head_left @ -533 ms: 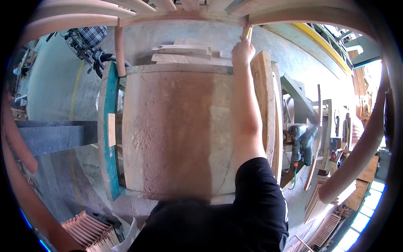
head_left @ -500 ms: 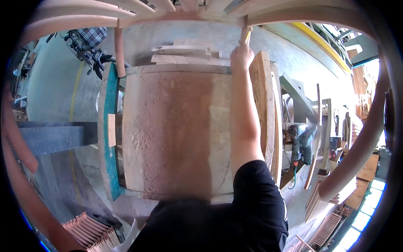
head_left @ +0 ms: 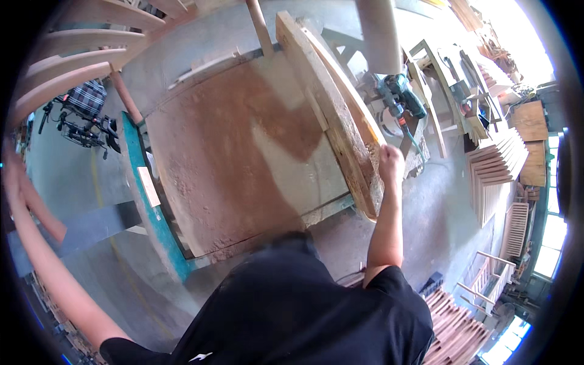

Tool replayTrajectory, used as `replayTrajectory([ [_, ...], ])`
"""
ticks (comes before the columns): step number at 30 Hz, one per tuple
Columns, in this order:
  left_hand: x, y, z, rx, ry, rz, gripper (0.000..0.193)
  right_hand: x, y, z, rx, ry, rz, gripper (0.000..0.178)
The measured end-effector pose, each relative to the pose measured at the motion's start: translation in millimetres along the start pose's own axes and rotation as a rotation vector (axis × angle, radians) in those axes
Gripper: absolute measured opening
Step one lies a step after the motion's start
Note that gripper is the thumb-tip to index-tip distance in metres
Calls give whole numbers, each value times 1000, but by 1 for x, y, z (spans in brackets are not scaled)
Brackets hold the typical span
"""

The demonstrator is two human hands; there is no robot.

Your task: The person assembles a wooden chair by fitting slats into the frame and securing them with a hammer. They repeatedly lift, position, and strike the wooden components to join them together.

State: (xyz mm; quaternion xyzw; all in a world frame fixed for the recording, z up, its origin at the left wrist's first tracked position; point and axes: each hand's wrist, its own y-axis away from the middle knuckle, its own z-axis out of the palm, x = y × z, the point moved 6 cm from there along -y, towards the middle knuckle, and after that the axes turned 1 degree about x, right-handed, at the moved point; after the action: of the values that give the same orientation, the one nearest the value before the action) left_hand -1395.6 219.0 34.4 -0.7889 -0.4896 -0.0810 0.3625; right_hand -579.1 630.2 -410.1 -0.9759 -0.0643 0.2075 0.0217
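Observation:
A slatted wooden frame with round legs, like a chair (head_left: 91, 58), stands over the far left of the workbench (head_left: 207, 152). Two of its legs reach down to the bench's far side, one a wooden leg (head_left: 260, 27) near the middle. My left hand (head_left: 12, 176) is at the dark left rim, by the upper end of another wooden leg (head_left: 39, 207); its fingers are blurred. At the bench's right edge, my right hand (head_left: 391, 163) is closed beside a thick wooden board (head_left: 331, 97). Whatever it may hold is hidden.
A green power tool (head_left: 401, 94) with a hose lies beyond the boards. A thick round wooden leg (head_left: 380, 36) hangs close at the top. Stacked wooden parts (head_left: 496, 158) are at right, more slats (head_left: 453, 328) at lower right. A bicycle (head_left: 85, 121) stands far left.
The view has turned to the right. My right hand has come back from the far leg, where it held a thin yellowish thing, to the bench's right edge. My left forearm shows more fully.

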Motion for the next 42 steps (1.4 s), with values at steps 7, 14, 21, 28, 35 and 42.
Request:
replayTrajectory([
  [7,-39,13,-2,-114,247,-63,89,8,15,-50,278,-286,20,31],
  [14,-69,183,-16,-67,680,-172,81,-156,-23,-215,35,-1017,-343,59],
  [21,-110,384,-2,89,777,-306,90,-181,40,-161,53,-1225,-83,79],
  [28,-218,525,45,63,693,-437,110,-114,141,-106,236,-1279,7,86],
  [35,-260,578,85,19,850,-358,106,-83,178,-75,-79,-1670,266,87],
  [42,-216,597,40,80,779,-642,86,-77,172,-177,70,-1472,75,97],
])
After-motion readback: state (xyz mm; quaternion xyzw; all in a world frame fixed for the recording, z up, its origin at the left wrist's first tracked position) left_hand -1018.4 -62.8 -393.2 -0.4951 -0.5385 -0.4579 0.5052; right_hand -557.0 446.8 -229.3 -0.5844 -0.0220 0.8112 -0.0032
